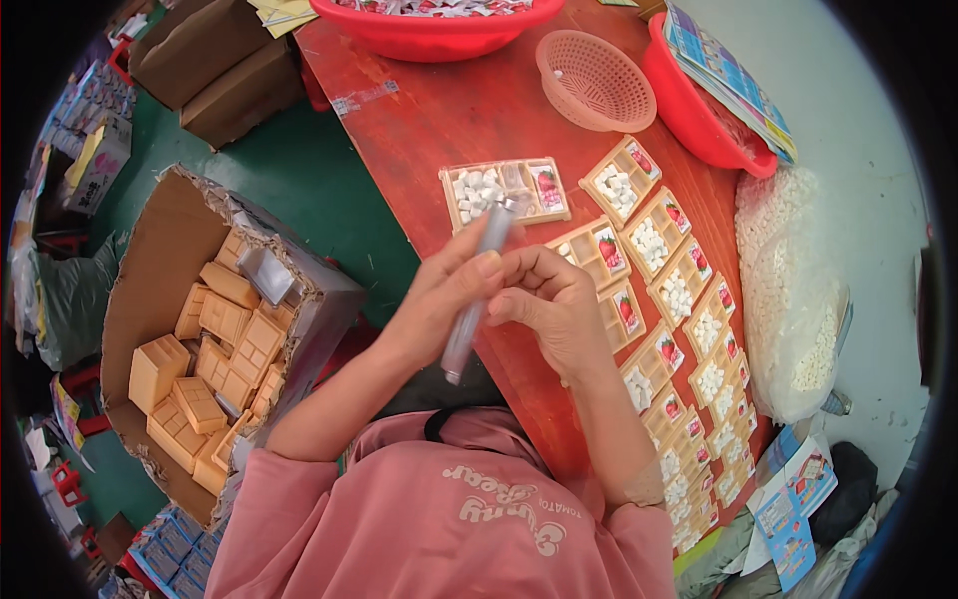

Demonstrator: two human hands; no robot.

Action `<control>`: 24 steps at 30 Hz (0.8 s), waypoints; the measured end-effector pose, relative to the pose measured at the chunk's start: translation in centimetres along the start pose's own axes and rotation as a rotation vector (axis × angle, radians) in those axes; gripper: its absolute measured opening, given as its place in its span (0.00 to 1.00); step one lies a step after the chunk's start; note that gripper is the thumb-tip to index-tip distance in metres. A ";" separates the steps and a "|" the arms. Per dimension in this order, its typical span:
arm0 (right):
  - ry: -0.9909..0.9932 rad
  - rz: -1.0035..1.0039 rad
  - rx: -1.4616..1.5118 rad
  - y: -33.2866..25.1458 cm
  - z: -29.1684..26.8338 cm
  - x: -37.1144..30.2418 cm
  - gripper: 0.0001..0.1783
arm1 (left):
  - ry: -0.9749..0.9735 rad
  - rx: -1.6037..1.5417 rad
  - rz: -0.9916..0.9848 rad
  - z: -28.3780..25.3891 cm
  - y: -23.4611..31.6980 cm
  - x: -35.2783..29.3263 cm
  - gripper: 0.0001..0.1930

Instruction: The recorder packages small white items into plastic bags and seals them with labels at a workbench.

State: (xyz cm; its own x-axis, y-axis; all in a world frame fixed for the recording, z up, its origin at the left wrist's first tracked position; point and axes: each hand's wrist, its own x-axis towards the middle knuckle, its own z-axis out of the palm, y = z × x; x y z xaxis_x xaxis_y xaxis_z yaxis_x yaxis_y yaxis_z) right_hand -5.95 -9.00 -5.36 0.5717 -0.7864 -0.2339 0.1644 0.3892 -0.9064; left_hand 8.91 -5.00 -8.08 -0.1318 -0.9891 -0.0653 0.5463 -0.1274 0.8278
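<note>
My left hand (436, 292) is closed around a long, narrow, translucent stick (466, 334), which looks like a stack of thin clear plastic pieces and is slightly blurred. My right hand (559, 311) is beside it with fingers curled and thumb and index finger close together; whatever they pinch is too small or hidden to name. Just beyond the hands lies a beige compartment tray (457, 215) holding white cubes (477, 190), a packet with a strawberry picture (548, 188) and what seem to be clear pieces. Another tray (591, 262) is partly covered by my right hand.
Rows of similar filled trays (651, 246) run down the red table (419, 120). A pink basket (597, 82) and red basins (439, 38) stand at the far side. A bag of white pieces (788, 299) is at right. Left, a cardboard box (150, 260) holds beige trays (200, 404).
</note>
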 end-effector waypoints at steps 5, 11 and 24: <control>0.086 0.010 0.121 0.9 -0.8 -1.6 0.11 | -0.074 -0.055 -0.060 1.9 -1.4 0.0 0.34; 0.104 -0.039 0.089 0.7 -0.9 -2.2 0.09 | -0.114 -0.124 -0.136 2.3 -1.6 0.1 0.36; 0.085 0.059 0.340 0.5 -0.6 -3.3 0.06 | -0.164 -0.028 -0.112 2.5 -2.5 -0.1 0.43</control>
State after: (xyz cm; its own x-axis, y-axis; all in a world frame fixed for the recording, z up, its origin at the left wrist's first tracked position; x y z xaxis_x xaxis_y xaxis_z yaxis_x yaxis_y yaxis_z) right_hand -8.20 -6.51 -5.21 0.5219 -0.7891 -0.3239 0.3994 0.5616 -0.7246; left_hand 5.49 -4.37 -8.71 -0.3247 -0.9437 -0.0630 0.5429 -0.2406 0.8046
